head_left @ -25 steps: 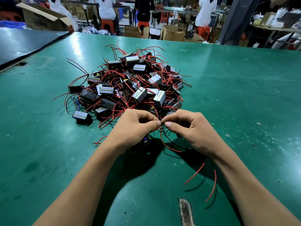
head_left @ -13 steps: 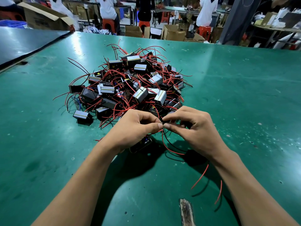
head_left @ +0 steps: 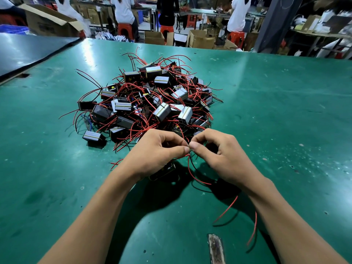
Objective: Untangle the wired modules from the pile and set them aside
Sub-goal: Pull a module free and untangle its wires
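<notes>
1. Left grip: fingers curled, thumb and forefinger pinched on a red wire just in front of the pile.
2. Right grip: thumb and forefinger clamped on the same red wire. The two thumb tips meet at the pinch point, touching or very nearly so.
3. From the pinch, the red wire drops toward the table and curves off under the right wrist. A thin black wire runs down beside it.
4. Module: dark and box-shaped, lying on the table below the heel of the left grip. It is mostly hidden by the hand. Cannot tell whether the pinched wire belongs to it.
5. Pile: dark box modules with silver striped faces, tangled in red and black wires. It sits mid-table, just beyond both hands, and the knuckles overlap its near edge in this view.
6. Outlying module: at the pile's near-left edge, flat on the table, striped face up.
7. Loose red wire ends: two strands showing beside the right forearm, casting shadows on the table.
8. Table: green surface, scuffed and speckled. A worn bare strip shows at the near edge, between the forearms.
9. Background: cardboard boxes and people seated on red stools beyond the far edge.
</notes>
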Tool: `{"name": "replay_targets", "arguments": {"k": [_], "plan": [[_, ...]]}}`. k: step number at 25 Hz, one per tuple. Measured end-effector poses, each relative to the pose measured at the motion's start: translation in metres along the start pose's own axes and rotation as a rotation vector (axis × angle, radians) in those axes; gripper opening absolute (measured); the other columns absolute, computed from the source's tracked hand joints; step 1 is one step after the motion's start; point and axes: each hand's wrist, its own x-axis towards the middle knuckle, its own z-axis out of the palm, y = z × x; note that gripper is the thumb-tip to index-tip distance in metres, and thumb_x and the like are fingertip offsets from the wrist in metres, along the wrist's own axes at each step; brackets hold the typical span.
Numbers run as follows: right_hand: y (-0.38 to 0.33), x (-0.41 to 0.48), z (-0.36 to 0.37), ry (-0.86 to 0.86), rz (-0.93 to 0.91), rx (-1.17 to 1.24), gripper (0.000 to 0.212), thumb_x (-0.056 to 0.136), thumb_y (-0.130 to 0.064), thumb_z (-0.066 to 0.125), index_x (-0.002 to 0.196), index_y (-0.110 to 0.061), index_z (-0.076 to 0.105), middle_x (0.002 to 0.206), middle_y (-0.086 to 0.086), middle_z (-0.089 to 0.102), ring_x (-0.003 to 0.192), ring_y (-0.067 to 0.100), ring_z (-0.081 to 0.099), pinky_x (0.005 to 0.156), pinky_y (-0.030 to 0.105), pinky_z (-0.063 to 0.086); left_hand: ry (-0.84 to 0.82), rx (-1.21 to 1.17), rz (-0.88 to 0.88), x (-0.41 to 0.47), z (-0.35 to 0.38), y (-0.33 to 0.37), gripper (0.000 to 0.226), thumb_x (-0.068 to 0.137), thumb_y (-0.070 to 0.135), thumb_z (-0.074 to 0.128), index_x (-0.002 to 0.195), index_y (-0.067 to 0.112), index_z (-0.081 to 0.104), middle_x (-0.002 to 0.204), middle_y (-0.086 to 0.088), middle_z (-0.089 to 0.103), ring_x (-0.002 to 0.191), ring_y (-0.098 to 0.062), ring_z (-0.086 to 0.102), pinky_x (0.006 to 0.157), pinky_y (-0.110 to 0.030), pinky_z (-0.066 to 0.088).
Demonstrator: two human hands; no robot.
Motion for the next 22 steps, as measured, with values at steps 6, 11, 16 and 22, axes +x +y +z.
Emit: {"name": "replay_targets", "arguments": {"k": [6, 11, 16, 22], "plan": [[-0.003, 0.005, 0.001, -0.134, 0.428, 0.296, 0.024, 0.093, -0.017, 0.063, 0.069, -0.017, 0.066, 0.05, -0.012, 0.045, 0.047, 0.002, 0.038, 0.046, 0.014, 0.03, 0.028, 0.074, 0.045, 0.001, 0.009, 0.0, 0.001, 0.082, 0.016, 0.078, 0.082, 0.017, 0.079, 0.068, 0.001, 0.072, 0.056, -0.007, 0.054, 0.058, -0.021, 0.044], [0.0, 0.002, -0.004, -0.033, 0.21, 0.296, 0.007, 0.09, -0.016, 0.074, 0.083, -0.017, 0.073, 0.067, -0.013, 0.062, 0.054, -0.001, 0.049, 0.054, 0.011, 0.038, 0.065, -0.01, 0.054, 0.002, 0.005, -0.002, 0.004, 0.085, 0.013, 0.075, 0.082, 0.014, 0.077, 0.063, 0.007, 0.068, 0.058, -0.004, 0.053, 0.058, -0.014, 0.042], [0.002, 0.002, -0.007, 0.052, 0.003, 0.159, 0.014, 0.083, -0.007, 0.08, 0.093, -0.017, 0.079, 0.084, -0.002, 0.07, 0.061, 0.004, 0.056, 0.059, 0.02, 0.044, 0.061, -0.047, 0.016, 0.002, 0.005, -0.002, 0.005, 0.086, 0.015, 0.074, 0.081, 0.014, 0.077, 0.065, 0.005, 0.068, 0.064, -0.008, 0.055, 0.061, -0.018, 0.042], [0.007, 0.002, -0.007, 0.047, -0.147, -0.06, 0.014, 0.08, -0.012, 0.083, 0.093, -0.015, 0.08, 0.084, -0.001, 0.069, 0.068, 0.007, 0.059, 0.061, 0.018, 0.043, 0.045, -0.033, -0.007, 0.001, 0.005, -0.001, 0.008, 0.086, 0.017, 0.074, 0.08, 0.017, 0.077, 0.065, 0.001, 0.067, 0.063, -0.009, 0.052, 0.058, -0.02, 0.04]]}}
